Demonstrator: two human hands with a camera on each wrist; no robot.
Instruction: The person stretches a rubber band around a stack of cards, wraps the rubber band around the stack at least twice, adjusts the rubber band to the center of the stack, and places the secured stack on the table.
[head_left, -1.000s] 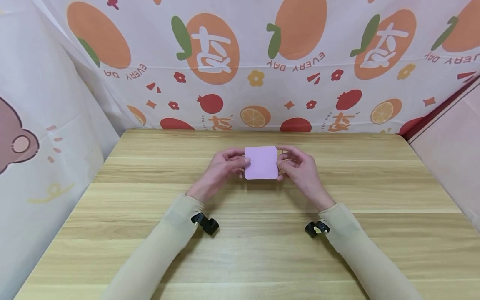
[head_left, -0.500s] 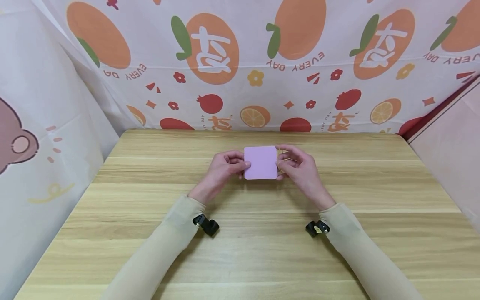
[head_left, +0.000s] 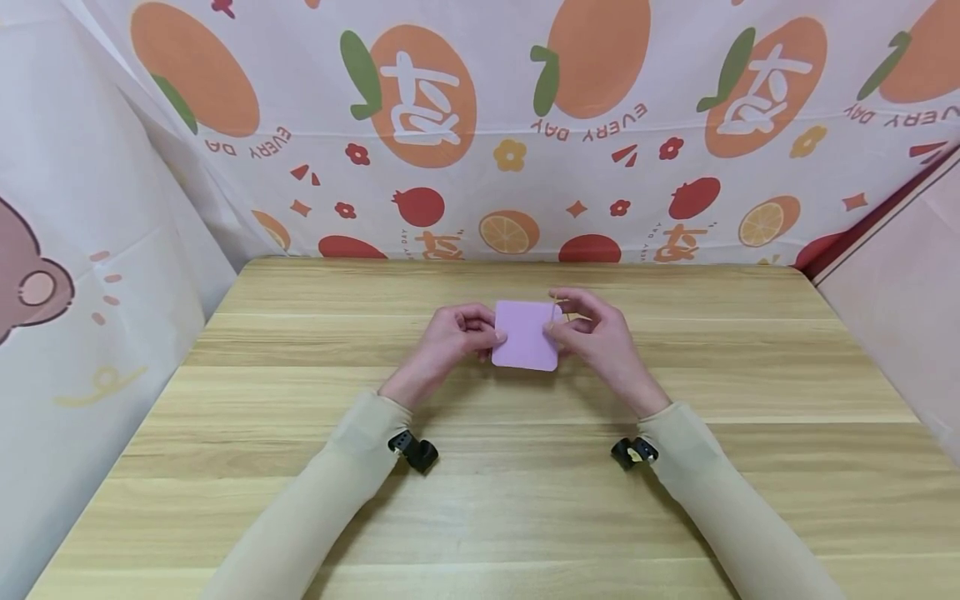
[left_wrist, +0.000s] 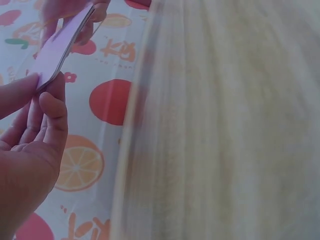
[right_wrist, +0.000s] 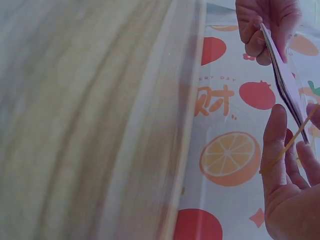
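A lilac square pad with rounded corners [head_left: 523, 335], made of several thin layers, is held up above the table. My left hand [head_left: 448, 340] pinches its left edge, thumb in front and fingers behind. At its right edge, my right hand [head_left: 602, 340] has its thumb over the front face. A thin yellow rubber band [right_wrist: 292, 142] stretches between the right thumb and index finger, close to the pad's edge. The left wrist view shows the pad [left_wrist: 56, 52] nearly edge-on. Whether the band passes behind the pad is hidden.
The wooden table [head_left: 480, 500] lies below both hands. A fruit-print cloth [head_left: 517, 100] hangs along its back edge, and a pale cloth [head_left: 135, 250] hangs at the left. Each sleeve cuff carries a small black camera [head_left: 414, 451].
The pad has shifted slightly down and right and tilted a little. The right thumb has moved onto its front face, and the band now crosses near its upper right corner.
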